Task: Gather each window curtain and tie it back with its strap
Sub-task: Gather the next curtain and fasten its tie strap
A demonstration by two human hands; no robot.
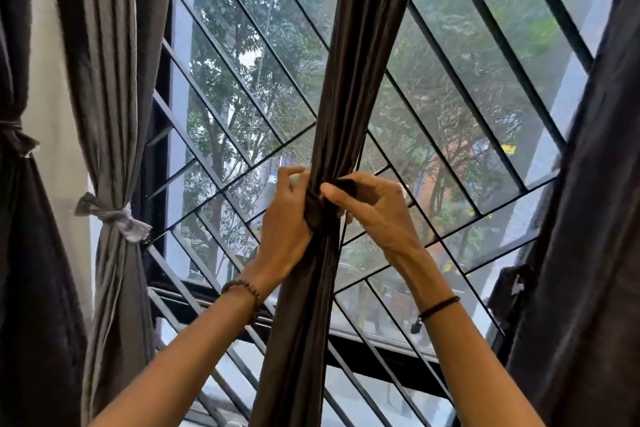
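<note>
A dark brown curtain (360, 62) hangs gathered into a narrow bundle in the middle of the window. A dark strap (320, 215) wraps round it at hand height. My left hand (287, 218) grips the bundle and strap from the left. My right hand (374, 204) pinches the strap's end at the right of the bundle. A grey curtain (110, 87) on the left is gathered and tied with a pale grey strap (114, 215). At the far left a dark curtain (17, 218) is tied with its dark strap (17, 135).
A dark curtain (595, 218) hangs loose along the right side. Black diagonal window bars (242, 87) and glass lie behind the curtains, with trees outside. A white wall strip (59, 114) shows between the two left curtains.
</note>
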